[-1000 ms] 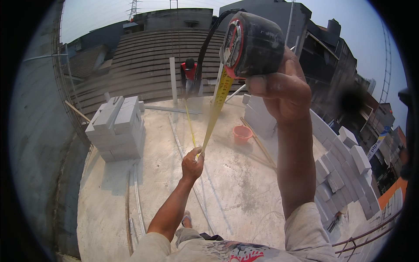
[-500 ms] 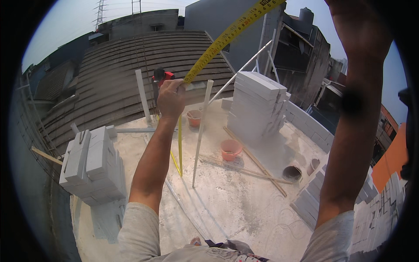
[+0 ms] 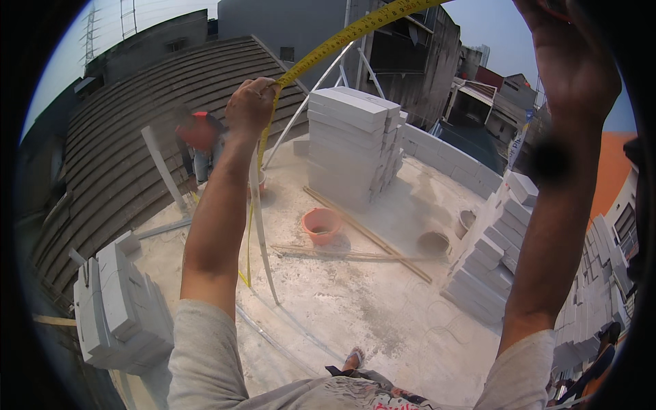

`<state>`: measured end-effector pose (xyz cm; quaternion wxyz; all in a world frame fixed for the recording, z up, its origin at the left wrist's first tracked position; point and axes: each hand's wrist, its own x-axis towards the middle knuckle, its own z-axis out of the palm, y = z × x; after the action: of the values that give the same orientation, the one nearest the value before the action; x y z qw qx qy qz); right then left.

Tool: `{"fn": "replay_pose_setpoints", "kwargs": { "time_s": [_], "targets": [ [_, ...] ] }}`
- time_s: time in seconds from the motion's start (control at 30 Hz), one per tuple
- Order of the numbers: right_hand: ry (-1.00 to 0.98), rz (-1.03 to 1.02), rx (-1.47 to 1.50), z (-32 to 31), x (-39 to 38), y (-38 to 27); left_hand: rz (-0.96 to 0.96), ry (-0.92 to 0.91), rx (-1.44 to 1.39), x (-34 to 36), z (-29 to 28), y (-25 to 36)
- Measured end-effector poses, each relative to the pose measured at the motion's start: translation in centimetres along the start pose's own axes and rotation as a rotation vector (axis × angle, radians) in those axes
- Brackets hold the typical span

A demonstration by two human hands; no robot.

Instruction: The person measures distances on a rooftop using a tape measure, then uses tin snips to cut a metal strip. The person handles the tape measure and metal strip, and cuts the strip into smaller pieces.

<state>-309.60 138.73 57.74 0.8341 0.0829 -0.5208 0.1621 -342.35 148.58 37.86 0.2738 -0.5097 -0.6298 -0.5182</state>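
High in front of me, my left hand (image 3: 250,108) is closed round the yellow blade of a tape measure (image 3: 355,33). From that hand the blade arcs up and right, leaving the picture at the top. Its other part hangs below the hand down to the floor. My right hand (image 3: 577,78) is raised at the upper right, its fingers mostly cut off by the picture's edge. A small red-edged dark thing (image 3: 557,10) shows at its palm, too little to name. Close to the hanging blade, a thin pale pole (image 3: 261,239) stands tilted.
Pale block stacks stand at the centre (image 3: 345,143), lower left (image 3: 126,301) and right (image 3: 488,253). An orange bucket (image 3: 321,225) sits near crossed wooden strips (image 3: 369,229). A person in red (image 3: 199,133) bends beside a leaning post (image 3: 162,167). A low block wall (image 3: 451,160) edges the floor.
My view has swung right, so the stacks and bucket sit further left. The left hand still grips the blade, now a little higher in the picture. The person in red is bent lower.
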Motion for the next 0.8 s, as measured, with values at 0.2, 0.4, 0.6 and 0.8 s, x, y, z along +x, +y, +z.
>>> {"fn": "replay_pose_setpoints", "kwargs": {
  "time_s": [0.2,0.4,0.6,0.8],
  "targets": [
    [-0.629,0.188,0.495,-14.4,1.7,4.7,-0.078,-0.232,0.095,1.6,6.3,4.3],
    [-0.253,0.463,0.333,-31.4,-1.2,8.3,0.113,-0.451,-0.474,-10.6,12.2,9.5],
    [-0.172,0.922,0.112,-44.1,-9.9,4.5,-0.319,-1.453,-0.857,-27.5,20.0,20.7],
    [-0.041,1.068,0.045,-51.2,-15.7,0.5,0.127,-2.158,-1.08,-31.2,27.9,31.9]
  ]
}}
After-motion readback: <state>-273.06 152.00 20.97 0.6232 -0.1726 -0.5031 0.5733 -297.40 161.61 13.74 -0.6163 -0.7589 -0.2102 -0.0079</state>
